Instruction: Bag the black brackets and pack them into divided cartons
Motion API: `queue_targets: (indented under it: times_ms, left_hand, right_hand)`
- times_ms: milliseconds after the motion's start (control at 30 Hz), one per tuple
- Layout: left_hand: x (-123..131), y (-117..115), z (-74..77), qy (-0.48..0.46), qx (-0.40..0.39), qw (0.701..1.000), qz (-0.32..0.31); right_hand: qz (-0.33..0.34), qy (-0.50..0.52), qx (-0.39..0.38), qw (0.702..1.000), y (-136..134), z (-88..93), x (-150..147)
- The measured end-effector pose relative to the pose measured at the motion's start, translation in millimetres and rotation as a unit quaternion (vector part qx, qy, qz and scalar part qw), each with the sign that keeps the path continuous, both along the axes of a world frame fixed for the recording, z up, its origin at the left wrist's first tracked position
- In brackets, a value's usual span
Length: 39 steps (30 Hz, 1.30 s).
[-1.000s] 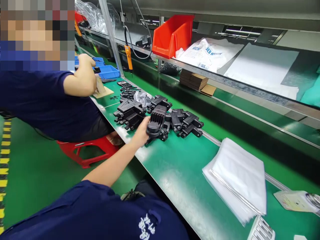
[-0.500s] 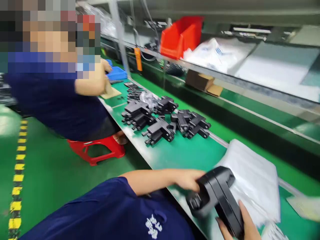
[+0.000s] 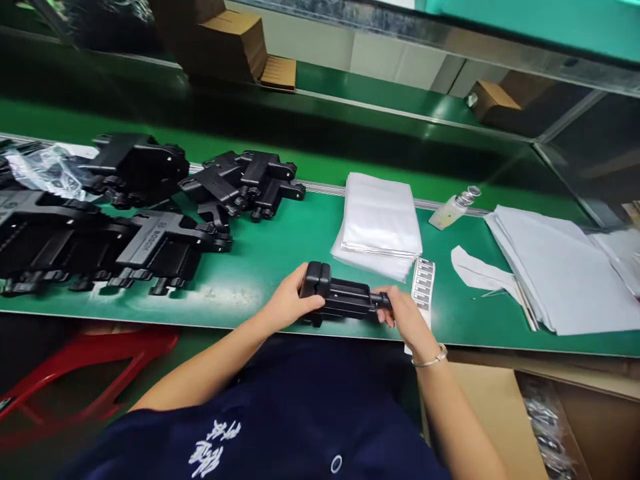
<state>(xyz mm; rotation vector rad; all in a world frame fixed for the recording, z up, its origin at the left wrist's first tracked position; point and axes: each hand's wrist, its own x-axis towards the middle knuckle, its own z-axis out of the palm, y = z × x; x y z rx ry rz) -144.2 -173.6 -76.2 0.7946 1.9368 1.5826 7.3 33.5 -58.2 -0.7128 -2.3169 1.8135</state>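
Observation:
Across the table's front edge I hold a black plastic bracket (image 3: 345,298) level in both hands. My left hand (image 3: 290,303) is closed round its thick, rounded end, thumb on the near side. At the other end my right hand (image 3: 406,319) is closed, fingers round the narrow knob-like tip (image 3: 381,300). A strip of printed labels (image 3: 424,283) lies beside my right hand. Behind the bracket is a stack of white translucent bags (image 3: 380,213). More black brackets (image 3: 160,247) of the same look, with knobs, are piled to the left; one bears raised lettering.
On the right are a small bottle (image 3: 454,208), a torn white paper piece (image 3: 480,270) and a stack of white sheets (image 3: 560,267). Crumpled clear plastic (image 3: 47,170) lies at far left. A metal shelf edge (image 3: 450,47) runs overhead. Below stands a red stool (image 3: 90,367).
The view has swung right and down, and the neighbouring person is out of sight. The bracket has turned from slanting to level, and my right hand now grips its knob end.

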Motion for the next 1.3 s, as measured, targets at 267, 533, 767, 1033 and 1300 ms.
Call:
queue_targets:
  times_ms: [267, 533, 767, 1033, 1300]
  left_hand:
    - [3, 5, -11.7, -0.094, 0.032, 0.995, 0.032]
    - [5, 6, -3.4, -0.103, 0.071, 0.992, -0.010]
    - [-2, -8, -8.0, 0.273, 0.136, 0.933, -0.190]
    - [-3, -12, -8.3, 0.226, 0.092, 0.952, -0.184]
    - [-3, -6, -2.6, -0.098, 0.123, 0.987, -0.014]
  right_hand:
    - [0.007, 0.132, 0.191, 0.973, -5, -5.6, -4]
    - [0.065, 0.115, 0.175, 0.976, 4, -14.2, 14]
    - [0.022, 0.149, 0.024, 0.988, -6, -33.6, 29]
    - [0.046, 0.168, 0.101, 0.980, -2, -34.0, 26]
    - [0.111, 0.195, 0.363, 0.905, 1, 7.3, 20]
